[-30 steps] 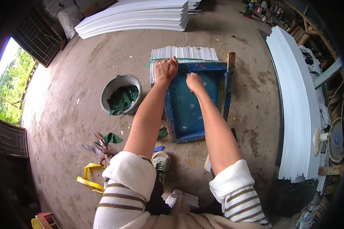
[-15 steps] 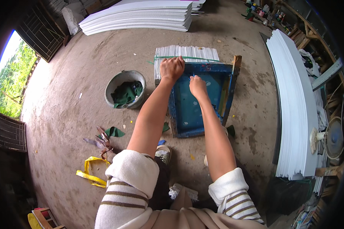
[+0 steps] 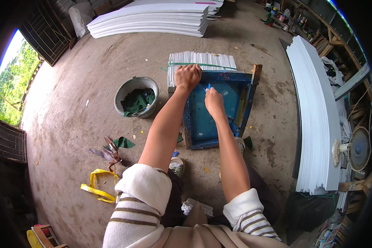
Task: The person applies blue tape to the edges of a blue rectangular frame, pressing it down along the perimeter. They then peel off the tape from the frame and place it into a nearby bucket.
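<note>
the left hand (image 3: pixel 188 77) clenches the blue wooden frame (image 3: pixel 231 76) just before the strapped white stack (image 3: pixel 208 57), the right hand (image 3: pixel 214 101) pinches a blue strip (image 3: pixel 207 86), and too sharp a tug could tear it.

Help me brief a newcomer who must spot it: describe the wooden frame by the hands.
On the concrete floor, find the white sheets bound with a green strap. The wooden frame is on their near side, the left hand at its upper-left corner. Unlike the surrounding white stacks, it is blue, rimmed around a flat blue panel.
</note>
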Demonstrator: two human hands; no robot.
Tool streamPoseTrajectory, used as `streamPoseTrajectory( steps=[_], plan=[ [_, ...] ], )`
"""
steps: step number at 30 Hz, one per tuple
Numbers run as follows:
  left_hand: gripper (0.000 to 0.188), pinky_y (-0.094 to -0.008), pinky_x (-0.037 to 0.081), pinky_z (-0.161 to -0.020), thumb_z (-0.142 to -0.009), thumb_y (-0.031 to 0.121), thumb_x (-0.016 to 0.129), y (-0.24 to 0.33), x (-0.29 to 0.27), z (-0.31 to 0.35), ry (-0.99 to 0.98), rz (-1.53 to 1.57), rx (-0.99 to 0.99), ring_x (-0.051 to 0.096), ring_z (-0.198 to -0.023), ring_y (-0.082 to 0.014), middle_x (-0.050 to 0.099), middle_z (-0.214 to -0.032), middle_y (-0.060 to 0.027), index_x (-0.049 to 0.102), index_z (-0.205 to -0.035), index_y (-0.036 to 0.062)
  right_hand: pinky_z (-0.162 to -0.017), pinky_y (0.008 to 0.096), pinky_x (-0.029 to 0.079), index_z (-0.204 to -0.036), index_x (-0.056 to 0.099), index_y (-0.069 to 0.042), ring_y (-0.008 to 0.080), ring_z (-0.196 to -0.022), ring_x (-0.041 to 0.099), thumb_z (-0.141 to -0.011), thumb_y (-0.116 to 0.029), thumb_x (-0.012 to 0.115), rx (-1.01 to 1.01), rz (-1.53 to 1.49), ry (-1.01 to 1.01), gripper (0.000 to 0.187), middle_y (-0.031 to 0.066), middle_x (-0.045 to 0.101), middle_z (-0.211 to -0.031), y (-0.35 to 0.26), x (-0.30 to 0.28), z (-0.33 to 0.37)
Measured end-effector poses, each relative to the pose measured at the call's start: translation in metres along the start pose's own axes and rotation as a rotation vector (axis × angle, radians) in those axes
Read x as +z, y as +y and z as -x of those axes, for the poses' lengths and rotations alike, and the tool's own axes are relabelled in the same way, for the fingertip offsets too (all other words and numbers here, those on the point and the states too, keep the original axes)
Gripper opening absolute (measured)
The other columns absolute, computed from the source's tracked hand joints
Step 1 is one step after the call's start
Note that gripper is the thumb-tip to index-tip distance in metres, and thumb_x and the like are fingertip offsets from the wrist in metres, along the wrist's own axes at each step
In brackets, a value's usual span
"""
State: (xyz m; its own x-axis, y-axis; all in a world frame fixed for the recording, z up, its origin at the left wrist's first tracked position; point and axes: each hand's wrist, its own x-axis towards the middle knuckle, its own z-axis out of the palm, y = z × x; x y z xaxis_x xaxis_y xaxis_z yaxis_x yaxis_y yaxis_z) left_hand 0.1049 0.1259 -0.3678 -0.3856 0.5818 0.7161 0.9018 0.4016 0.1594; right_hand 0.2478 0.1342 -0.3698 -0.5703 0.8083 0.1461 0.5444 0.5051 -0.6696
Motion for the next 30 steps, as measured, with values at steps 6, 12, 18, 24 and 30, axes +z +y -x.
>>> streamPoseTrajectory(
  steps=[6, 12, 18, 24, 30],
  plan=[
    [0.040, -0.0361, 0.048, -0.068, -0.090, 0.024, 0.045, 0.001, 0.002, -0.001, 0.053, -0.004, 0.020, 0.064, -0.061, -0.0239, 0.065, -0.064, -0.0061, 0.060, -0.057, 0.0096, -0.071, 0.0515, 0.049, -0.089, 0.055, 0.004, 0.0456, -0.078, 0.061, -0.096, -0.022, 0.043, -0.018, -0.005, 0.011, 0.029, 0.0277, 0.063, -0.079, -0.001, -0.003, 0.004],
    [0.039, -0.0365, 0.048, -0.067, -0.090, 0.024, 0.044, 0.001, -0.004, 0.002, 0.015, 0.019, 0.004, 0.063, -0.061, -0.0243, 0.065, -0.065, -0.0063, 0.060, -0.058, 0.0100, -0.069, 0.0516, 0.049, -0.088, 0.055, 0.004, 0.0457, -0.077, 0.061, -0.096, -0.023, 0.044, 0.047, -0.006, -0.013, 0.030, 0.0272, 0.063, -0.078, -0.007, -0.003, 0.014],
    [0.039, -0.0349, 0.047, -0.065, -0.089, 0.023, 0.046, 0.000, 0.000, 0.001, 0.105, 0.009, 0.048, 0.063, -0.059, -0.0222, 0.063, -0.062, -0.0048, 0.058, -0.054, 0.0104, -0.069, 0.0516, 0.048, -0.089, 0.054, 0.004, 0.0461, -0.077, 0.061, -0.097, -0.022, 0.042, -0.020, -0.018, -0.026, 0.030, 0.0273, 0.062, -0.078, -0.009, -0.012, 0.021],
    [0.039, -0.0347, 0.047, -0.065, -0.089, 0.023, 0.047, 0.001, -0.001, 0.002, 0.107, 0.000, 0.043, 0.063, -0.059, -0.0222, 0.063, -0.061, -0.0047, 0.058, -0.053, 0.0102, -0.068, 0.0518, 0.047, -0.089, 0.053, 0.003, 0.0464, -0.077, 0.060, -0.097, -0.023, 0.042, -0.003, -0.027, -0.029, 0.029, 0.0274, 0.061, -0.077, -0.012, -0.014, 0.027],
    [0.039, -0.0340, 0.047, -0.065, -0.089, 0.024, 0.047, 0.003, -0.003, 0.004, 0.118, -0.002, 0.050, 0.063, -0.058, -0.0216, 0.062, -0.060, -0.0039, 0.058, -0.053, 0.0111, -0.066, 0.0515, 0.047, -0.087, 0.052, 0.003, 0.0467, -0.076, 0.060, -0.097, -0.022, 0.042, 0.010, -0.043, -0.039, 0.030, 0.0270, 0.061, -0.075, -0.015, -0.021, 0.036]
  ],
)
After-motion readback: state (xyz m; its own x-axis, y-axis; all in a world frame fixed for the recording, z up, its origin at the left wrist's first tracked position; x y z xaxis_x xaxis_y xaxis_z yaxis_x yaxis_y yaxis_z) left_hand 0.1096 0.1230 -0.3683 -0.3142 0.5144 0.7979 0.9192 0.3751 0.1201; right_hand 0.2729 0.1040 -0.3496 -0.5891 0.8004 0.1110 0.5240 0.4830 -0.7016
